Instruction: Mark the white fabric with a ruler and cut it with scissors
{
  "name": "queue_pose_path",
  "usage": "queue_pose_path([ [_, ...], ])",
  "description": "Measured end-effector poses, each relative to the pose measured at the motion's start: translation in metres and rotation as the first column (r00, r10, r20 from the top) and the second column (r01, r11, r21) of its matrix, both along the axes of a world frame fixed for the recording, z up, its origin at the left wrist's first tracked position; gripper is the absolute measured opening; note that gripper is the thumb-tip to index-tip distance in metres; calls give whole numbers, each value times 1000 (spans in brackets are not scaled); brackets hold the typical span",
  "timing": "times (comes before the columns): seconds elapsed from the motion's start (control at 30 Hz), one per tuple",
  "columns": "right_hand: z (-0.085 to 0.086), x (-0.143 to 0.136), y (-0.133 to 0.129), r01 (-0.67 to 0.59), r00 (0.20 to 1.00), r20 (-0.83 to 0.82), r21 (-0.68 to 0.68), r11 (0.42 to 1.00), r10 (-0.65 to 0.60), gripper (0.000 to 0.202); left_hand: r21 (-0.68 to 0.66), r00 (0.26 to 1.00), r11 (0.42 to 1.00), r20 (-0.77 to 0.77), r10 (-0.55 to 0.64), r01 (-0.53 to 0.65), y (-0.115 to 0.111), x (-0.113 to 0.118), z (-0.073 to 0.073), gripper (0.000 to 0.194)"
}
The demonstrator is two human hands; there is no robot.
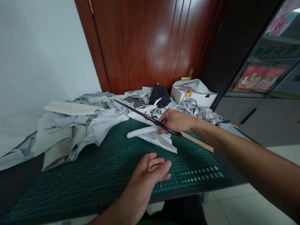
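Observation:
My right hand (177,120) is closed around the dark handle of a long pair of scissors (137,110), whose blade points to the back left. Beneath that hand, a white piece of fabric (154,137) lies on the green cutting mat (110,159), one edge rolled or folded. Part of the fabric is covered by the fingers. A wooden ruler (199,142) extends out from under my right wrist toward the front right. My left hand (152,173) hovers near the mat's front edge, fingers loosely curled and apart, holding nothing.
Heaped grey and white fabric scraps (93,125) line the back and left of the table. At the back stand a black cloth bundle (160,95) and a white box (194,95). Behind is a brown wooden door (145,47), with a dark cabinet (257,112) at right.

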State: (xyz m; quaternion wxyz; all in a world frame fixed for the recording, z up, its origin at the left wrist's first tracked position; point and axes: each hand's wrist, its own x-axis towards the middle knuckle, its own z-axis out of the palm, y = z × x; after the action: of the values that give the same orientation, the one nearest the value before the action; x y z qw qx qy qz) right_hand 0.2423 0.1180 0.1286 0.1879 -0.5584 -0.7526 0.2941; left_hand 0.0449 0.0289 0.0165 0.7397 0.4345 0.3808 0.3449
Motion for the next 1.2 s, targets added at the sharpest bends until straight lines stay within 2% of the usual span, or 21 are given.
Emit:
queue_pose_path([
  [0.07,12,3,1,-25,988,-152,-35,999,19,18,-90,979,994,188,81,-64,10,10,6,60],
  [0.17,24,7,3,-54,952,-303,-65,996,32,24,-60,920,998,391,-8,34,28,24,17,65],
  [0.23,28,11,4,-58,933,-360,-79,995,25,26,-15,889,1000,459,0,8,42,31,24,64],
  [0.33,26,18,8,-53,921,-389,-75,996,20,25,-28,874,992,471,121,-122,61,39,30,55],
  [0.43,18,24,14,-17,910,-414,-80,997,-17,24,34,876,989,468,112,-145,77,42,33,47],
  [0.57,3,28,25,60,883,-459,-92,994,-96,28,129,885,991,457,-89,33,92,40,34,56],
  [0.63,-4,29,31,99,863,-487,-99,990,-135,32,158,894,980,411,-177,121,97,38,32,51],
  [0.7,-12,29,38,134,844,-511,-100,986,-166,35,171,912,972,348,-216,164,101,37,28,43],
  [0.77,-19,27,43,152,831,-528,-91,984,-177,35,164,933,978,313,-179,132,104,37,24,42],
  [0.87,-33,23,50,157,818,-549,-75,985,-172,31,116,948,993,316,-43,6,107,38,19,51],
  [0.93,-44,19,54,156,805,-568,-72,985,-168,30,82,945,996,326,8,-37,108,37,18,55],
  [1.07,-63,10,58,167,761,-623,-77,983,-179,31,75,921,994,386,45,-80,111,33,19,55],
  [1.2,-69,10,55,222,737,-643,-60,973,-208,37,118,899,985,434,63,-126,115,28,24,57],
])
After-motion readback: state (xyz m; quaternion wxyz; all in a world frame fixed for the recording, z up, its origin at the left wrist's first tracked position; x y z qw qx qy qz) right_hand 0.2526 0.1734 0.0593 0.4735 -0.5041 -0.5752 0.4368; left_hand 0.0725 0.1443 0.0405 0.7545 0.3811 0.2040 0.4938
